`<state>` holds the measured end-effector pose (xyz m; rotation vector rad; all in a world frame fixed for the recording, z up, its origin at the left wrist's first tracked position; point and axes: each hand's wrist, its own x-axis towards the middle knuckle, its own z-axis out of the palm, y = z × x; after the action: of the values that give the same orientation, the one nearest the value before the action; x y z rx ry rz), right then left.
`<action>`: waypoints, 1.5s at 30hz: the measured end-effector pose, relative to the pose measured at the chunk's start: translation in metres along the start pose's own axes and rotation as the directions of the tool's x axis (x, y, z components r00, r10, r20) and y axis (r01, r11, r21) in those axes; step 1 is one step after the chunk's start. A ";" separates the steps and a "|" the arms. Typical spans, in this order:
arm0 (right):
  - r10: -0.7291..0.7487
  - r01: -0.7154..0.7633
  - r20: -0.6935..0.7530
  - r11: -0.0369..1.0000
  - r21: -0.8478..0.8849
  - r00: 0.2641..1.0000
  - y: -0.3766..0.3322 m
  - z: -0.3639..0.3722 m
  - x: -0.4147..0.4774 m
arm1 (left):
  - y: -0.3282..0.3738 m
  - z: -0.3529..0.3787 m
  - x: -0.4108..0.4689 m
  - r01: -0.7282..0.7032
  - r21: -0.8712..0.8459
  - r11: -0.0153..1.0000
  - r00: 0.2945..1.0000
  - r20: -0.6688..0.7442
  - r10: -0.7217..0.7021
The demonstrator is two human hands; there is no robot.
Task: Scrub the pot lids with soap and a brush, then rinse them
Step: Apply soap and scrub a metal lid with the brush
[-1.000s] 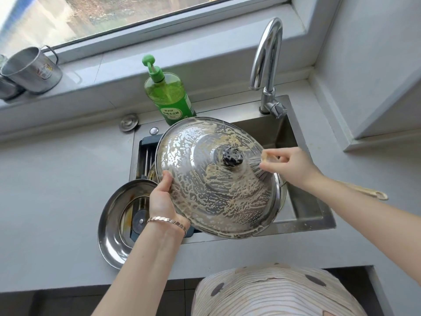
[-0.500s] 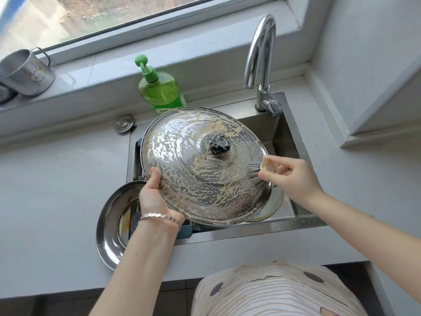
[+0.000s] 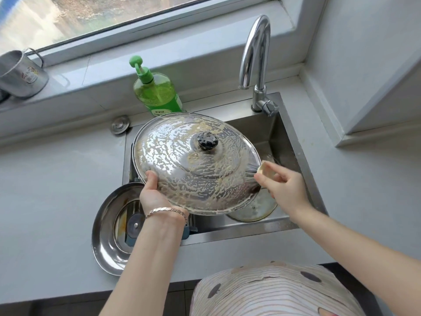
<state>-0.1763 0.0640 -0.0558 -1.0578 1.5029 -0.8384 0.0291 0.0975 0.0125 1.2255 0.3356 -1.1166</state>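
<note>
You're holding the soapy lid [image 3: 196, 165] so it's covering most of the sink [image 3: 280, 133] and the foot of the green soap bottle [image 3: 157, 92], whose label is reading too small to make out. Your left hand [image 3: 152, 195] is showing only its thumb on top, with the fingers tucking out of sight beneath the rim. Your right hand [image 3: 282, 185] is swallowing most of the brush [image 3: 262, 169], its bristles smearing into a blur at the lid's edge. A second lid [image 3: 257, 208] is peeking from underneath, your forearm is crossing the upturned lid [image 3: 109, 226] on the counter, and the metal mug [image 3: 22, 74] is running off the left edge.
</note>
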 end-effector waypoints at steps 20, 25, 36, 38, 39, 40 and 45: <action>-0.081 0.095 0.095 0.983 -0.155 0.992 -0.015 0.005 0.001 | 0.002 0.002 -0.001 0.013 -0.027 1.000 0.995 -0.094 -0.016; -0.244 0.310 0.381 0.943 -0.122 0.892 -0.018 0.022 -0.044 | -0.001 0.004 0.001 0.028 -0.010 1.000 0.995 -0.096 -0.029; -0.152 0.272 0.401 0.926 -0.261 0.903 -0.015 0.017 -0.020 | -0.004 0.007 0.006 -0.004 0.136 0.991 0.997 -0.075 0.014; -0.128 0.269 0.411 0.914 -0.305 0.902 -0.006 0.013 -0.016 | -0.004 0.010 0.008 -0.040 0.248 0.968 0.997 -0.060 0.056; -0.107 0.238 0.361 0.910 -0.340 0.926 0.001 0.007 -0.005 | -0.004 0.012 0.009 -0.066 0.311 0.948 0.995 -0.050 0.086; -0.076 0.184 0.294 0.914 -0.362 0.953 0.007 -0.001 0.005 | -0.004 0.014 0.011 -0.090 0.369 0.925 0.992 -0.046 0.115; 0.082 -0.090 -0.047 0.974 -0.208 0.996 0.027 -0.044 0.050 | -0.017 0.027 0.036 -0.107 0.558 0.823 0.990 -0.020 0.142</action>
<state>-0.2266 0.0259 -0.0898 -1.1263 1.6857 -0.6529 0.0230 0.0574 -0.0139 1.7737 -0.0408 -1.0991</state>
